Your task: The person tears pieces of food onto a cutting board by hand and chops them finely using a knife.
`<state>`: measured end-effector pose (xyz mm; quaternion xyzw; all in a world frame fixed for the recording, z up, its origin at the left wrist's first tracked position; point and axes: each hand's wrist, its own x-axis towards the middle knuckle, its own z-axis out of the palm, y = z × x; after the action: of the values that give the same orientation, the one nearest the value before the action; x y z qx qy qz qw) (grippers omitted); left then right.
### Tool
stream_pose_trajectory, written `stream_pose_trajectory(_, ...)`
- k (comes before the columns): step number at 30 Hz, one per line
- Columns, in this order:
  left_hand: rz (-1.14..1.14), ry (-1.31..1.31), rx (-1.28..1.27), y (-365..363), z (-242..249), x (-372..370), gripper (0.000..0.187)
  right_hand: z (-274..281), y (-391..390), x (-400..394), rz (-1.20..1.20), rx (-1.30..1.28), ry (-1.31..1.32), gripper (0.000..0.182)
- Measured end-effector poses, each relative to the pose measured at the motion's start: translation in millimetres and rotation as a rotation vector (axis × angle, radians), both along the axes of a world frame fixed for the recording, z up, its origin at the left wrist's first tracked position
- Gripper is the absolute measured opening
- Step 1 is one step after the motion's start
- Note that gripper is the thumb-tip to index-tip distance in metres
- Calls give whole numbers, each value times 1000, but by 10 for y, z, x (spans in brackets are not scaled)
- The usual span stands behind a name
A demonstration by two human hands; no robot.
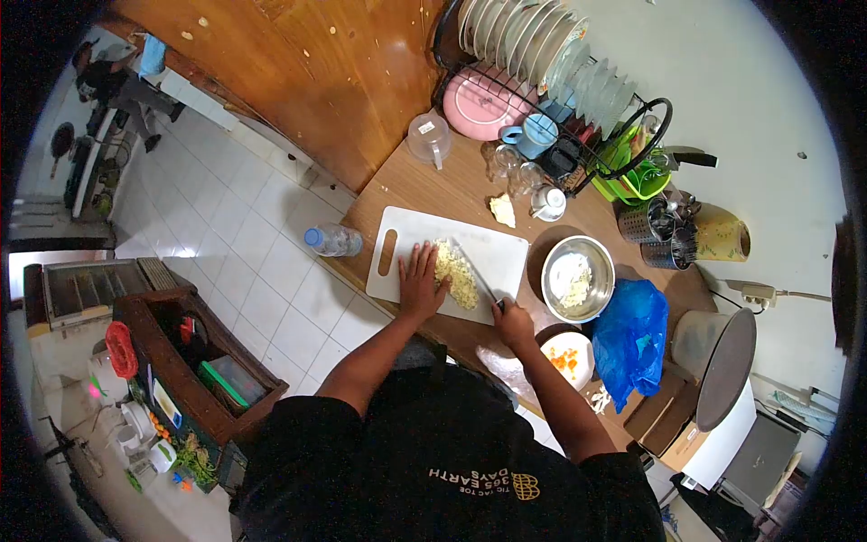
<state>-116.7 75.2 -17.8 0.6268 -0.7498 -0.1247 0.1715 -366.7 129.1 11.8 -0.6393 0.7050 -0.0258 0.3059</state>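
Note:
A white cutting board (498,251) lies on the wooden table with a heap of pale, finely chopped food (456,275) in its middle. My left hand (420,282) rests on the board with its fingers stretched out, at the left side of the heap. In my right hand (513,323) is the black handle of a knife (475,271). Its blade lies along the right edge of the chopped pieces. To the right stands a steel bowl (546,287) with similar pale pieces in it. A small white plate (582,361) of orange pieces is below that bowl.
A water bottle (334,240) stands at the table's left edge. Behind the board are a pale lump (502,210), a clear plastic jug (428,137), glasses and a dish rack (655,113). A blue plastic bag (629,334) lies right of the bowl. Another person (126,86) is far left.

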Motion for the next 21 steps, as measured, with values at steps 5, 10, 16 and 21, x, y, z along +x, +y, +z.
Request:
stream_pose_trajectory(5, -23, 1, 7, -94, -7, -23, 72, -17, 109, 80, 11, -28, -53, 37)
stream_pose_trajectory(10, -109, 63, -19, -311, -55, -61, 77, 118, 5, 86, -187, -20, -43, 40)
stream_pose_trajectory(16, -68, 193, -4, -369, 14, -156, 86, -176, 79, -69, -69, -18, -259, 45)
stream_pose_trajectory(21, -44, 464, 64, -242, 324, -388, 101, 242, 105, 51, -525, 609, -937, 52)
